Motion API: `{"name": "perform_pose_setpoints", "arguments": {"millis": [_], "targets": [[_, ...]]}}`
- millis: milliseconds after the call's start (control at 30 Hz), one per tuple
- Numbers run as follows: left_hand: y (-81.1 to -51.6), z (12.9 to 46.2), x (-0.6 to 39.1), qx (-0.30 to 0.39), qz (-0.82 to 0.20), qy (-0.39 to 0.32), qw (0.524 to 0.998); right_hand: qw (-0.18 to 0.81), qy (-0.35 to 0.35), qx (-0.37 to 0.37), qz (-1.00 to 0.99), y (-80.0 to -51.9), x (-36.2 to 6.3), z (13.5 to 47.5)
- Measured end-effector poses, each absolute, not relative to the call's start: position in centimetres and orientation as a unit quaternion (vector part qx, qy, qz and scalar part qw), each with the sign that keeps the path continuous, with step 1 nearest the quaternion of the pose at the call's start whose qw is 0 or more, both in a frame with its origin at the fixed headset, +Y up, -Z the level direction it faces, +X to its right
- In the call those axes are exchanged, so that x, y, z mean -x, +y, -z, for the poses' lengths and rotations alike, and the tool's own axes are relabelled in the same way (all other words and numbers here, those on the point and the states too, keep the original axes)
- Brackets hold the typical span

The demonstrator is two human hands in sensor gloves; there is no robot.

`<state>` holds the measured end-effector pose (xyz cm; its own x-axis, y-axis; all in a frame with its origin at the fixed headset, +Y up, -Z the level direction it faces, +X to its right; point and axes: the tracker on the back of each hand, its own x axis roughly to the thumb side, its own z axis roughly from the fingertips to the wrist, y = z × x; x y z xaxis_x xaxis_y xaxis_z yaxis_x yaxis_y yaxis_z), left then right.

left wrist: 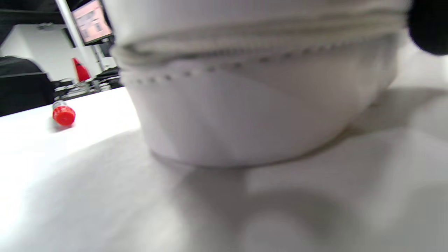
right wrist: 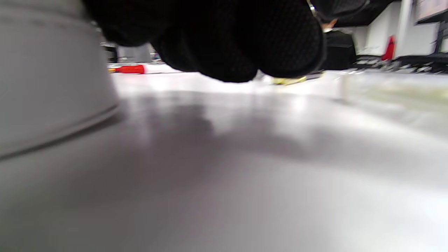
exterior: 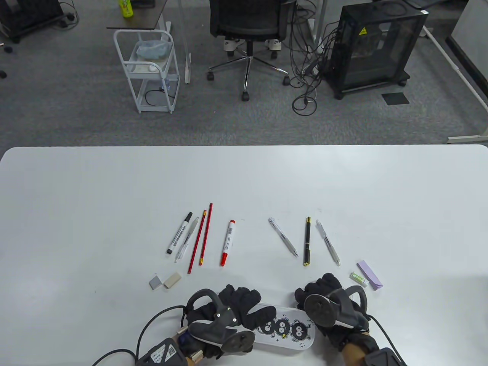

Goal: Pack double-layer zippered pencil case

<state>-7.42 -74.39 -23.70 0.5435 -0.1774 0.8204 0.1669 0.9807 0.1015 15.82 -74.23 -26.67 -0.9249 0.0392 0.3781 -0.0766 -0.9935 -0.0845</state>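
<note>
Table view: zipped pencil case [exterior: 284, 331] lies flat, left hand [exterior: 232, 305] resting on it, right hand's [exterior: 328, 301] grip unclear.

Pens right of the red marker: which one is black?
The middle pen of the three: black barrel with gold trim, lying between two clear-bodied pens.

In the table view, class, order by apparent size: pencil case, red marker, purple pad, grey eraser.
1. pencil case, partly hidden by hands
2. red marker
3. purple pad
4. grey eraser
</note>
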Motion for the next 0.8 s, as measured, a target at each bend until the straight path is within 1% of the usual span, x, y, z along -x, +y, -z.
{"name": "perform_pose_setpoints", "arguments": {"millis": [33, 67, 167, 200, 233, 300, 333, 400, 467, 567, 600, 700, 767, 800], "targets": [[-74.3, 23.6, 7.3, -0.003, 0.094, -0.457, 0.884, 0.032, -0.044, -0.176, -0.983, -74.0, -16.2, 26.7], [-74.1, 23.4, 7.0, 0.006, 0.096, -0.435, 0.895, 0.044, -0.034, -0.144, -0.988, -73.7, -17.0, 26.8], [-73.1, 22.7, 7.0, 0.031, 0.144, -0.376, 0.915, 0.072, 0.01, -0.084, -0.994, -73.1, -18.5, 26.7], [-72.5, 22.3, 7.1, 0.026, 0.16, -0.37, 0.915, 0.077, 0.048, -0.069, -0.994, -73.0, -19.0, 26.7], [-71.9, 21.9, 7.3, -0.001, 0.169, -0.368, 0.915, 0.081, 0.093, -0.065, -0.99, -73.0, -19.4, 26.7], [-71.3, 21.5, 7.6, -0.03, 0.17, -0.368, 0.914, 0.076, 0.134, -0.045, -0.987, -73.3, -19.8, 26.7], [-71.3, 21.4, 7.7, -0.031, 0.169, -0.367, 0.914, 0.068, 0.156, -0.037, -0.985, -73.4, -19.8, 26.7], [-71.6, 21.7, 7.8, -0.014, 0.166, -0.367, 0.915, 0.053, 0.197, -0.041, -0.978, -73.8, -19.4, 26.5], [-71.5, 21.9, 7.9, -0.032, 0.158, -0.372, 0.914, 0.059, 0.209, -0.066, -0.974, -74.1, -18.8, 26.5], [-71.2, 22.2, 8.3, -0.034, 0.154, -0.384, 0.91, 0.049, 0.214, -0.075, -0.973, -74.2, -18.4, 26.5], [-70.9, 22.5, 8.6, -0.035, 0.138, -0.392, 0.909, 0.054, 0.22, -0.078, -0.971, -74.3, -18.4, 26.5], [-69.8, 23.9, 9.6, -0.036, 0.029, -0.41, 0.911, 0.082, 0.235, -0.091, -0.964, -74.6, -18.0, 26.4], [-69.4, 25.2, 10.1, -0.031, -0.033, -0.404, 0.914, 0.096, 0.236, -0.096, -0.962, -74.9, -17.5, 26.5], [-69.2, 25.9, 10.4, -0.023, -0.053, -0.393, 0.918, 0.1, 0.234, -0.084, -0.964, -75.1, -17.2, 26.6]]}}
